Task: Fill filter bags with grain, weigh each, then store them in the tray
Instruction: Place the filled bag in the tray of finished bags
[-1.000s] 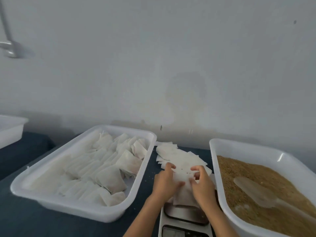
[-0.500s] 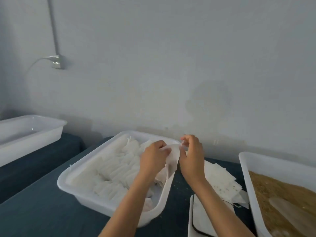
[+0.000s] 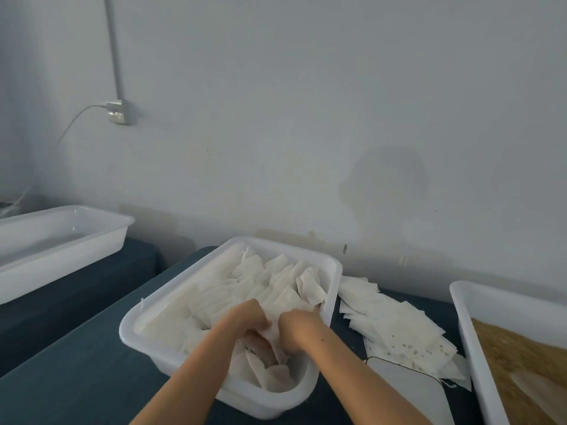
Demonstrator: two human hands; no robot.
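Both hands are down in the near end of the tray (image 3: 333, 268), the left hand (image 3: 248, 317) and right hand (image 3: 296, 325) with fingers curled onto one bag (image 3: 270, 332) that lies among the packed bags (image 3: 233, 299); how firm the pinch is cannot be told. The likeliest slip is the bag tipping as it is wedged in: the thin, limp, papery fabric could let the mouth gape and grain spill among its neighbours. Pushing too hard could also crumple or knock over the standing rows, which lean loosely against each other. The tray is smooth, glossy white plastic with rounded corners. Beside it on the dark cloth-like tabletop (image 3: 76, 363) lies a fanned stack of flat empty bags (image 3: 395, 326), some speckled, overlapping the scale (image 3: 408, 391). The coarse brown grain (image 3: 518, 360) fills a second tub (image 3: 463, 314) at right.
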